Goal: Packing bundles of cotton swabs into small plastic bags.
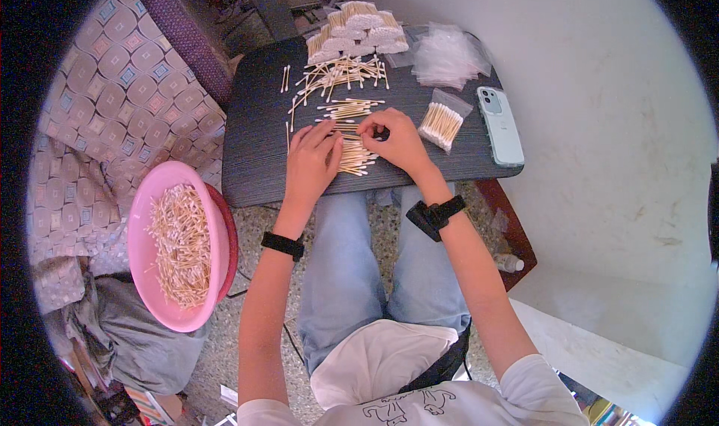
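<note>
Wooden cotton swabs with white tips lie in a row of small groups on the dark table. My left hand (313, 158) rests at the left end of the near group of swabs (355, 158), its fingers stretched out and thumb apart. Across from it, my right hand (398, 143) has thumb and index finger pinched at the right end of a swab between the hands. Just beyond lies another small group of swabs (349, 110). Farther back is a loose, crossed heap of swabs (341, 75). The fingers partly hide the swabs between them.
Stacked swab bundles (359, 30) stand at the table's back, beside clear plastic bags (449, 55). A filled swab bag (443, 120) and a phone (500, 126) lie at right. Left of the table, a pink basin (140, 235) holds many swabs. A wall (607, 126) rises at right.
</note>
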